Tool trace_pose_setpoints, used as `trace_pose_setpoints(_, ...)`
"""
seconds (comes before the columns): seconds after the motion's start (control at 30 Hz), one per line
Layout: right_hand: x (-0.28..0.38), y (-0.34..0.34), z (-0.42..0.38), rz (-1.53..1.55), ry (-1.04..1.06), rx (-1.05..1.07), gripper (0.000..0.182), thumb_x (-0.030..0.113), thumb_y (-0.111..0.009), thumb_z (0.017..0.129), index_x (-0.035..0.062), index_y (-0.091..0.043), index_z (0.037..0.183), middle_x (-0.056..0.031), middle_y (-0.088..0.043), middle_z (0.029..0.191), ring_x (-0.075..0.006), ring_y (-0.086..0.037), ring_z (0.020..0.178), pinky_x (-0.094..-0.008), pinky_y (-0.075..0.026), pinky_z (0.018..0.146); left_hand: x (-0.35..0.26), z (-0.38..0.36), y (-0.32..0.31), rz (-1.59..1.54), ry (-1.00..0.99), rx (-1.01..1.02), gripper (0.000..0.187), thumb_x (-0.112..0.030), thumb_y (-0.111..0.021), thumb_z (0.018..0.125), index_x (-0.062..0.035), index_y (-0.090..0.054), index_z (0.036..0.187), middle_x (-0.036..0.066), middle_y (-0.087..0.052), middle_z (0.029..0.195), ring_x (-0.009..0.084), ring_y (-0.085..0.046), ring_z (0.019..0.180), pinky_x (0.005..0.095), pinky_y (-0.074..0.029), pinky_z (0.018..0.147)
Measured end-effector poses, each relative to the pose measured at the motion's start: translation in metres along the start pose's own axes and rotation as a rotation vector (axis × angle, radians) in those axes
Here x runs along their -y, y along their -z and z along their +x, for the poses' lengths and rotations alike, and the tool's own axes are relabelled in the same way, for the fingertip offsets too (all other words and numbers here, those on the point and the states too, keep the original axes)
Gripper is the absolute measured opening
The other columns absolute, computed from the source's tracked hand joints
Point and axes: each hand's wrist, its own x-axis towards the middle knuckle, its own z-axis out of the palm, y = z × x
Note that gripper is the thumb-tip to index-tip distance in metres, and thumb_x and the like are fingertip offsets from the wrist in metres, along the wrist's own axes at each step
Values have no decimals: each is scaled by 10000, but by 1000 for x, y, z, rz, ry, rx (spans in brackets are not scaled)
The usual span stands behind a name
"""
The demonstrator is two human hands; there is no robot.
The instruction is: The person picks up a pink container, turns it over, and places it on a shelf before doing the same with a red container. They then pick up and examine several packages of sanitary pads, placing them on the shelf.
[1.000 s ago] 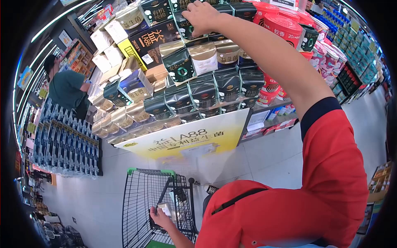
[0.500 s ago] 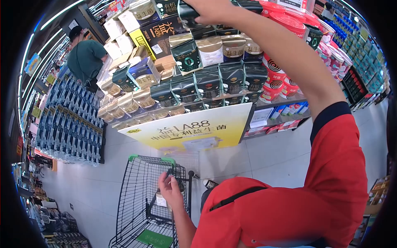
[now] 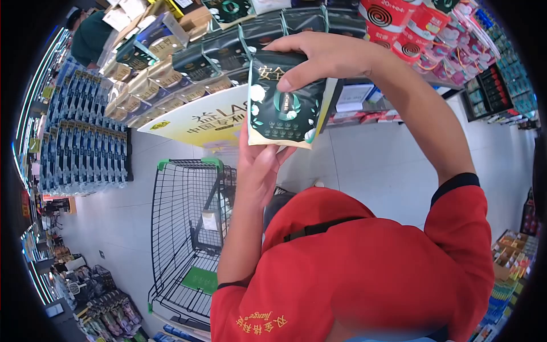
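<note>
A dark green soft pack (image 3: pixel 285 117) with gold lettering and white cotton-flower prints is held upright before me, over the display's front edge. My right hand (image 3: pixel 333 54) grips its top, thumb across the front and fingers over the upper edge. From below, my left hand (image 3: pixel 260 168) supports the bottom; some of its fingers are hidden behind the pack. Similar dark green packs (image 3: pixel 219 57) stand in rows on the display just beyond, beside gold packs (image 3: pixel 149 85).
A wire shopping cart (image 3: pixel 188 163) stands at my left, a small white-labelled item (image 3: pixel 210 220) inside. The yellow-white sign (image 3: pixel 196 128) fronts the display. Red tubs (image 3: pixel 387 20) are at upper right. Blue stacked goods (image 3: pixel 85 134) and a person in dark green (image 3: pixel 91 37) are at left.
My right hand has come down from the top of the display with the dark green pack. My left hand has risen from above the cart to the pack's underside. The view has tilted down.
</note>
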Motion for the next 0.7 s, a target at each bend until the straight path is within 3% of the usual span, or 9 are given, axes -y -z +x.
trace_pose_setpoints(0.03,-19,-8,-4,137,-33,1,707,359,-718,788,-25,-495,1338,-111,-618,1185,-169,-576,1078,-296,-448,935,8,1,3,108,117,-58,806,-347,-708,858,-81,-244,1462,146,-438,1397,279,-502,1248,446,-457,1010)
trace_pose_setpoints(0.07,-37,-16,-9,161,-46,3,707,359,-718,788,-25,-495,1338,-111,-618,1185,-169,-576,1078,-296,-448,935,16,1,1,8,140,-44,645,-245,-654,902,-68,-301,1412,123,-494,1332,255,-546,1197,415,-480,984)
trace_pose_setpoints(0.13,-65,-27,-23,255,-154,-179,700,371,-697,800,-7,-494,1352,-93,-623,1179,-161,-570,1086,-291,-431,953,27,-1,-1,62,193,-63,648,-294,-641,902,-41,-324,1408,137,-506,1331,268,-542,1210,434,-482,987)
trace_pose_setpoints(0.27,-90,-40,-52,429,-214,-103,683,367,-682,817,28,-486,1377,-88,-606,1209,-160,-558,1108,-283,-413,965,44,2,-7,114,341,-80,651,-350,-600,910,-11,-343,1403,146,-511,1337,271,-539,1216,446,-487,988)
trace_pose_setpoints(0.37,-99,-48,-66,466,-229,-183,674,360,-681,828,58,-476,1394,-90,-581,1252,-160,-541,1136,-293,-403,980,51,7,-14,160,403,-93,612,-338,-578,923,-1,-363,1386,141,-530,1317,255,-558,1192,430,-497,979)
trace_pose_setpoints(0.4,-103,-50,-73,478,-271,-249,758,367,-688,828,97,-379,1466,-118,-513,1352,-180,-498,1201,-323,-393,1002,54,8,-13,163,383,-118,594,-332,-575,926,1,-376,1376,141,-539,1306,251,-571,1172,419,-502,973)
trace_pose_setpoints(0.5,-118,-69,-99,569,-198,-457,891,373,-712,808,136,-243,1527,-143,-415,1449,-211,-440,1270,-361,-376,1028,63,9,-12,140,352,-165,564,-324,-569,931,3,-398,1358,140,-553,1288,245,-594,1136,400,-511,961)
trace_pose_setpoints(0.53,-121,-75,-105,612,-171,-424,1038,346,-776,755,149,-137,1550,-162,-347,1498,-251,-386,1335,-396,-360,1051,65,8,-12,116,341,-182,553,-322,-566,934,4,-406,1351,140,-558,1280,243,-604,1119,392,-515,956)
trace_pose_setpoints(0.7,-120,-109,-125,436,-205,-488,1215,287,-871,649,142,-71,1552,-141,-313,1522,-290,-319,1399,-452,-348,1064,79,5,-7,147,441,-186,530,-325,-554,941,4,-423,1336,135,-577,1253,236,-608,1111,387,-517,954)
